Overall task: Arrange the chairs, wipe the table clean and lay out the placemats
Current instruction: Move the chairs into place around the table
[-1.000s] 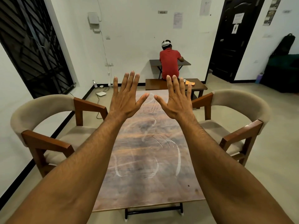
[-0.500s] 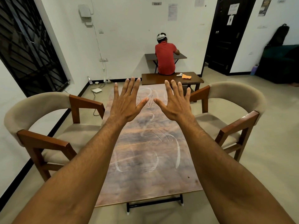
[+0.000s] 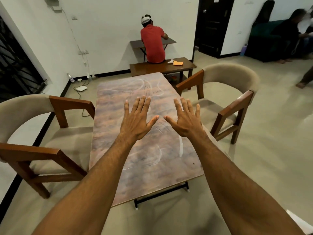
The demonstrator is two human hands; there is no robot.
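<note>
Table [image 3: 118, 167] runs lengthwise away, chairs [image 3: 42, 133] facing its long sides.

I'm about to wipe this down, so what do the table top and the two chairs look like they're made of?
Table top: looks like laminate or printed board with a matte, mottled brown wood pattern, smeared with white chalky marks. Left chair and right chair: glossy reddish-brown wooden frames, probably varnished, with beige fabric-looking padding on back and seat.
</note>
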